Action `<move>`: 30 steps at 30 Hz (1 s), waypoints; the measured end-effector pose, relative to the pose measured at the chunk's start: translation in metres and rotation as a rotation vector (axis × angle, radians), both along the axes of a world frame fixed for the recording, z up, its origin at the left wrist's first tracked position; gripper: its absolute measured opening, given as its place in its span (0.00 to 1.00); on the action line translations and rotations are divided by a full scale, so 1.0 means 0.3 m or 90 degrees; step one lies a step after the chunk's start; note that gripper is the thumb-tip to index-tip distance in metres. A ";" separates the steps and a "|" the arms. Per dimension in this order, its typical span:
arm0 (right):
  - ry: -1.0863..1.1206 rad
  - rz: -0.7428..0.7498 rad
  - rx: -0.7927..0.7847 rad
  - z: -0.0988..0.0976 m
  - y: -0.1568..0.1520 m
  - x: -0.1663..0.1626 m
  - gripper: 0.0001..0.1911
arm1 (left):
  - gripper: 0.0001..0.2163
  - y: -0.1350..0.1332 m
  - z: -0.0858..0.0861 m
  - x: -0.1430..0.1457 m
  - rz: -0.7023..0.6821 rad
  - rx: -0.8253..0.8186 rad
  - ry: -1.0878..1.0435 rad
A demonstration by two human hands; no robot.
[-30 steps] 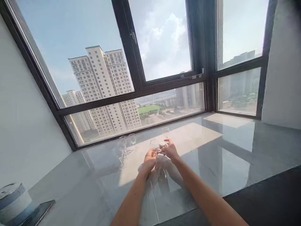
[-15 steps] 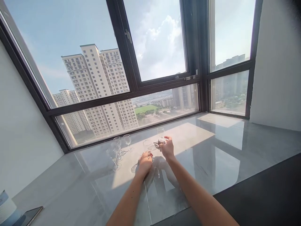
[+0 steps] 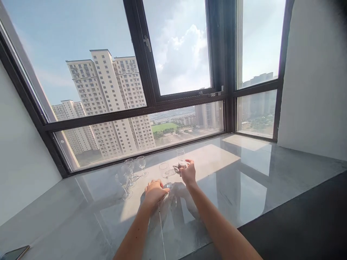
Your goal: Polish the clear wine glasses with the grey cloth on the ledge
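Note:
A clear stemmed glass [image 3: 164,169] stands upright on the glossy grey sill, between my two hands. Just left of its foot is my left hand [image 3: 155,191], fingers stretched and thumb pointing at the foot; whether the thumb touches it I cannot tell. My right hand [image 3: 189,174] grips a bunched white cloth [image 3: 180,165] beside the bowl of that glass. Behind the cloth, a second glass [image 3: 180,154] shows only its upper part. Several more stemmed glasses [image 3: 141,163] stand upright in a cluster to the left, near the window.
The tiled sill [image 3: 89,213] runs along a dark window frame [image 3: 173,142]. A phone [image 3: 16,252] lies at the lower left. White walls close in both sides, and the sill's front edge drops to a dark area at lower right.
My left hand has come away to the left from the nearest glass, and its fingers have spread. The right hand still grips the cloth. The view has shifted slightly, and a white-blue object left the lower-left corner.

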State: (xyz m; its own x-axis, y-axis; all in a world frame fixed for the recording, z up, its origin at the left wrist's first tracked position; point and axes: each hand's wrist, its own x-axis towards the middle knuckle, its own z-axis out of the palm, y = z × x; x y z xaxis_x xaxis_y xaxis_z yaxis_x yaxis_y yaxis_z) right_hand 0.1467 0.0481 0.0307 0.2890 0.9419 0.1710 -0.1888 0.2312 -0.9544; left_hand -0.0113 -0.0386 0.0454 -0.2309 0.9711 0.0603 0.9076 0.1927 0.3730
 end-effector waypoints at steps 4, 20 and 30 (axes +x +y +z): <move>0.018 -0.025 0.008 0.006 0.008 0.016 0.28 | 0.11 -0.024 0.025 0.036 -0.063 0.023 0.044; 0.206 -0.199 0.063 0.120 -0.005 0.129 0.28 | 0.29 0.025 -0.103 0.205 -0.336 0.014 0.028; 0.177 -0.309 0.170 0.150 -0.034 0.159 0.24 | 0.27 0.191 -0.120 0.313 -0.318 0.060 0.014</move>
